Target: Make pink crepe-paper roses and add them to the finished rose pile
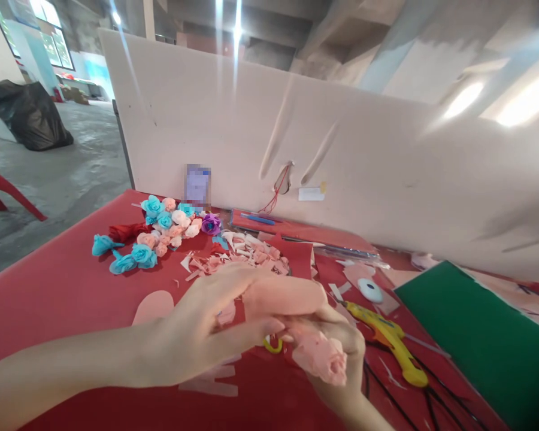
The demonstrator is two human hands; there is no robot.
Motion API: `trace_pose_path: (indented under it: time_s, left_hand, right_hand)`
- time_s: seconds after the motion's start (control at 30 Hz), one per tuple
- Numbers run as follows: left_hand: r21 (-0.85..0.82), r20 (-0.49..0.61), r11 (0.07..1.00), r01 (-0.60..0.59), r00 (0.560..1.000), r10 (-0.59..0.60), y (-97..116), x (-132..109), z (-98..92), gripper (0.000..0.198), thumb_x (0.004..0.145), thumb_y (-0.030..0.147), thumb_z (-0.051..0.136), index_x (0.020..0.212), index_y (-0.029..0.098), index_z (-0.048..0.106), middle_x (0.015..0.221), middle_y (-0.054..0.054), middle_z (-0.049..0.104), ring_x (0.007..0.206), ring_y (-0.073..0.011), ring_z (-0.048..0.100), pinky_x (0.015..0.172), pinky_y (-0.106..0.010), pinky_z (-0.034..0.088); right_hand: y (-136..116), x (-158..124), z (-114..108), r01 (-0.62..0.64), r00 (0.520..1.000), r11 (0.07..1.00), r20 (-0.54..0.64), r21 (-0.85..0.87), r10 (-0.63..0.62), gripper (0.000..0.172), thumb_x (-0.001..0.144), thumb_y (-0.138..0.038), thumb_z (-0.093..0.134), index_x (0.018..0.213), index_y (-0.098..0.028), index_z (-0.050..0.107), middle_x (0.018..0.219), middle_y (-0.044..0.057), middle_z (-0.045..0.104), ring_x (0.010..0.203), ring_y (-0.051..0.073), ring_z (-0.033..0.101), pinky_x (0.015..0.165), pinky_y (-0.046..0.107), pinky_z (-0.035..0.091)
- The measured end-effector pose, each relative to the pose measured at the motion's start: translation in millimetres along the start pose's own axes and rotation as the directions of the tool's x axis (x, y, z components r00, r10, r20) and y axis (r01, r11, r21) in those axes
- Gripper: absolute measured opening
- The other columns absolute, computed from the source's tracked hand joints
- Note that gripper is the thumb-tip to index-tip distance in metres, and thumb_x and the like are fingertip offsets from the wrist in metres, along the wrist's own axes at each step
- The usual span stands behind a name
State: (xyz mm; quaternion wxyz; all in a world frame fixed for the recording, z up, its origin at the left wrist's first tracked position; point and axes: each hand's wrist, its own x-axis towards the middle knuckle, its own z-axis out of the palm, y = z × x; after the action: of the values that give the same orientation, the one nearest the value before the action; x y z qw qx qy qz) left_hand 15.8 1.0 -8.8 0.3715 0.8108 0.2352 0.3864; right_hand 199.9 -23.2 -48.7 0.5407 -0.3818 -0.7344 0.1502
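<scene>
Head view, right hand (344, 350) closed round pink paper rose (324, 360), left hand (202, 329) loosely pinching pink strip (284, 294), rose's base hidden in the fist, edges blurred.

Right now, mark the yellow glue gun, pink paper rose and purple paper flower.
yellow glue gun (397, 347), head view, mid-body.
pink paper rose (323, 359), head view, petal bloom.
purple paper flower (211, 224), head view, centre.

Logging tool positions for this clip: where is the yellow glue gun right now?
In the head view, the yellow glue gun lies on the red table, right of the right hand and left of the green sheet.
</scene>
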Motion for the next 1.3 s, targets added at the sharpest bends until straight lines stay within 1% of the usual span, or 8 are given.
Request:
trace_pose_path:
  time_s: [0.13, 0.3, 0.43, 0.53, 0.73, 0.97, 1.13, 1.3]
  left_hand:
    - [-0.037, -0.019, 0.983, -0.18, 0.984, 0.179, -7.8, 2.0, 4.4, 0.018, 0.086, 0.012, 0.047, 0.092, 0.017, 0.064, 0.088, -0.003, 0.061, 0.083, -0.0125, 0.054, 0.076, -0.024, 0.044]
    - [0.009, -0.111, 0.965, -0.262, 0.959, 0.261, -17.8, 2.7, 10.1, 0.018, 0.082, 0.012, 0.054, 0.093, 0.019, 0.067, 0.073, -0.001, 0.058, 0.073, -0.0127, 0.05, 0.07, -0.027, 0.042]
    - [0.053, -0.088, 0.965, -0.258, 0.961, 0.262, -18.1, 2.7, 11.4, 0.018, 0.078, 0.008, 0.056, 0.09, 0.017, 0.067, 0.075, -0.002, 0.058, 0.077, -0.0138, 0.05, 0.073, -0.03, 0.042]
    - [0.095, -0.067, 0.964, -0.249, 0.964, 0.256, -15.3, 2.7, 10.9, 0.025, 0.078, 0.005, 0.051, 0.092, 0.017, 0.067, 0.076, -0.003, 0.056, 0.079, -0.0146, 0.048, 0.076, -0.032, 0.04]
    - [0.123, -0.044, 0.964, -0.237, 0.969, 0.244, -13.7, 5.0, 12.0, 0.033, 0.08, 0.006, 0.044, 0.098, 0.021, 0.066, 0.081, -0.003, 0.054, 0.083, -0.0151, 0.045, 0.078, -0.032, 0.038]
    - [0.104, -0.076, 0.954, -0.28, 0.954, 0.288, -17.9, 4.2, 14.6, 0.026, 0.077, 0.005, 0.053, 0.088, 0.024, 0.068, 0.081, -0.002, 0.057, 0.083, -0.0158, 0.045, 0.077, -0.032, 0.039]
    - [0.104, -0.088, 0.938, -0.33, 0.937, 0.339, -19.6, 5.5, 14.3, 0.014, 0.081, 0.011, 0.055, 0.084, 0.018, 0.066, 0.079, -0.004, 0.056, 0.078, -0.0153, 0.045, 0.074, -0.032, 0.04]
    - [0.137, -0.084, 0.936, -0.325, 0.937, 0.338, -20.8, 5.5, 13.5, 0.014, 0.08, 0.01, 0.056, 0.088, 0.016, 0.066, 0.078, -0.003, 0.055, 0.078, -0.0152, 0.045, 0.077, -0.033, 0.038]
  right_hand:
    - [-2.3, 0.6, 1.4, 0.042, 0.999, 0.999, 0.005, 0.004, -0.042, 0.015, 0.076, -0.018, 0.059, 0.069, -0.027, 0.069, 0.073, 0.003, 0.063, 0.069, 0.02, 0.055, 0.058, 0.034, 0.046]
    - [-6.5, 0.5, 2.9, 0.075, 0.997, 0.997, 0.026, -0.018, -0.075, 0.02, 0.072, -0.008, 0.058, 0.067, -0.025, 0.066, 0.088, 0.002, 0.056, 0.077, 0.017, 0.052, 0.058, 0.029, 0.042]
    - [-7.0, -1.3, 4.7, 0.057, 0.998, 0.997, 0.044, -0.048, -0.055, 0.02, 0.074, -0.008, 0.055, 0.075, -0.025, 0.065, 0.083, 0.002, 0.055, 0.078, 0.018, 0.051, 0.063, 0.032, 0.04]
    - [-6.9, -2.0, 5.8, 0.063, 0.997, 0.997, 0.035, -0.034, -0.062, 0.019, 0.075, -0.007, 0.055, 0.069, -0.023, 0.062, 0.082, 0.002, 0.056, 0.077, 0.018, 0.05, 0.062, 0.032, 0.04]
    - [-5.5, -0.2, 10.6, 0.072, 0.994, 0.997, -0.085, 0.011, -0.07, 0.023, 0.071, -0.001, 0.056, 0.057, -0.02, 0.055, 0.078, 0.0, 0.056, 0.073, 0.015, 0.051, 0.06, 0.03, 0.041]
    - [-10.6, 0.2, 11.7, 0.026, 0.991, 0.998, -0.129, -0.056, -0.033, 0.021, 0.073, -0.008, 0.057, 0.059, -0.022, 0.063, 0.075, 0.002, 0.054, 0.069, 0.016, 0.052, 0.056, 0.029, 0.042]
    - [-12.5, -0.5, 11.9, 0.0, 0.987, 0.998, -0.16, -0.068, -0.011, 0.024, 0.073, -0.008, 0.057, 0.053, -0.02, 0.06, 0.072, 0.002, 0.054, 0.066, 0.015, 0.052, 0.052, 0.028, 0.041]
    - [-9.1, -2.1, 13.2, 0.021, 0.984, 0.999, -0.178, -0.042, -0.029, 0.025, 0.071, -0.006, 0.059, 0.05, -0.019, 0.056, 0.073, 0.001, 0.053, 0.067, 0.015, 0.051, 0.054, 0.029, 0.041]
